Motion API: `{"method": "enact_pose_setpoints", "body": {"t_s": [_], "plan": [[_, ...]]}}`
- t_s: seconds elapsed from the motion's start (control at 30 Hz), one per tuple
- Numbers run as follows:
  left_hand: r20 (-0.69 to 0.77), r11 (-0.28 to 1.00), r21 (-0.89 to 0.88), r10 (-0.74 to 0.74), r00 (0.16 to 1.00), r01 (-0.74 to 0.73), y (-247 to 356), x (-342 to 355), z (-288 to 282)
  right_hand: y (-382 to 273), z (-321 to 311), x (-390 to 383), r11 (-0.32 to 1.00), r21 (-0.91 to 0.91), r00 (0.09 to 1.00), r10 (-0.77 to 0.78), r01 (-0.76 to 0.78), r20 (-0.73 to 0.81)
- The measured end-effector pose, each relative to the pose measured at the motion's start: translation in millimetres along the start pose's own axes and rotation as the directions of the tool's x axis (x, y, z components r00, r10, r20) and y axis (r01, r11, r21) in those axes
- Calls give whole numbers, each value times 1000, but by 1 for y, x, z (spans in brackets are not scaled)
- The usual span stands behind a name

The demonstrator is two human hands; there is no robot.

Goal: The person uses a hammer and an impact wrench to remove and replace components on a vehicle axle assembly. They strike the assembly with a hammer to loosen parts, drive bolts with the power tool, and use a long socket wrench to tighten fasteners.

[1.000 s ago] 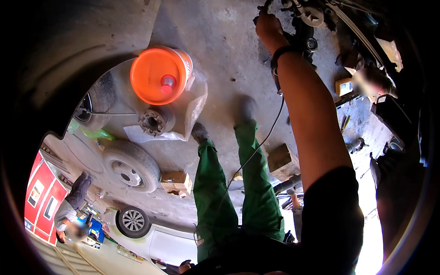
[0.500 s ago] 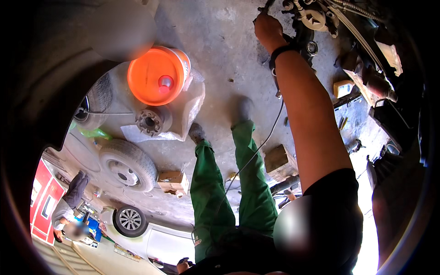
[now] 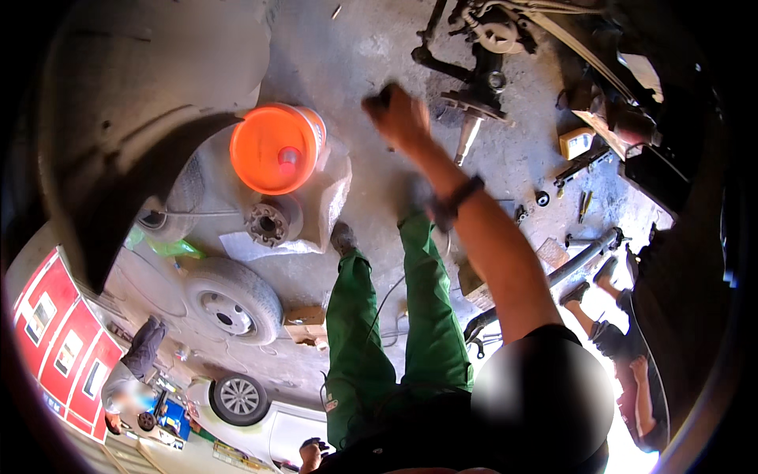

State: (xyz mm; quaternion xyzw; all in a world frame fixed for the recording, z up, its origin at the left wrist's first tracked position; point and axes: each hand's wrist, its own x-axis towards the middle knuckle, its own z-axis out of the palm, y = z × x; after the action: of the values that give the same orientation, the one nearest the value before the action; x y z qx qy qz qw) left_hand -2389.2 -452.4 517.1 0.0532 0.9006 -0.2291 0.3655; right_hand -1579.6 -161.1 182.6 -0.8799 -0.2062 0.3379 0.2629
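Although a curved vehicle panel (image 3: 142, 103) took up the upper left, the axle assembly (image 3: 483, 79) stood in view at upper right, its bright spindle (image 3: 469, 141) slanting toward the lower left. Half a second earlier the right forearm (image 3: 493, 253) had covered that spot; with the arm since swung left, the spindle lay exposed and the assembly untouched. Loose wheel (image 3: 234, 304): one, pale-rimmed, left of centre. Bucket (image 3: 275, 150): one, orange-lidded, above the wheel. Hub (image 3: 270, 221): one, flanged metal, just below the bucket. Right hand (image 3: 399, 120): upper centre, apart from the assembly, fingers curled; whether they gripped something dark could not be told. Left hand (image 3: 313, 453): bottom edge, partly cut off, finger state indeterminable. Cup (image 3: 289, 160): one, red, on the bucket's lid.
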Motion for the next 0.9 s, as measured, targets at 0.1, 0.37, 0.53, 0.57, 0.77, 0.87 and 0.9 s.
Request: {"method": "enact_pose_setpoints", "body": {"t_s": [0.1, 0.37, 0.53, 0.57, 0.77, 0.87, 0.9], "plan": [[50, 911, 253, 324, 945, -325, 99, -41, 9, 37, 2, -110, 981, 193, 998, -34, 24, 48], [197, 838, 151, 494, 847, -524, 273, 2, -52, 89, -86, -392, 426, 821, 750, 661, -380, 4], [232, 651, 318, 652, 722, -689, 410, -16, -88, 62, -105, -561, 144, 978, 519, 854, -150, -46], [229, 610, 336, 687, 690, -718, 429, -38, -86, 55, -101, -593, 129, 986, 496, 866, -103, -62], [417, 297, 430, 772, 479, -853, 517, -89, -45, 19, -59, -754, 76, 985, 304, 945, 156, -121], [553, 52, 479, 757, 347, -876, 536, -120, -12, 1, -26, -843, 58, 939, 144, 983, 339, -113], [541, 25, 488, 776, 325, -872, 518, -134, 9, -6, -13, -871, 73, 929, 74, 991, 364, -107]]}}
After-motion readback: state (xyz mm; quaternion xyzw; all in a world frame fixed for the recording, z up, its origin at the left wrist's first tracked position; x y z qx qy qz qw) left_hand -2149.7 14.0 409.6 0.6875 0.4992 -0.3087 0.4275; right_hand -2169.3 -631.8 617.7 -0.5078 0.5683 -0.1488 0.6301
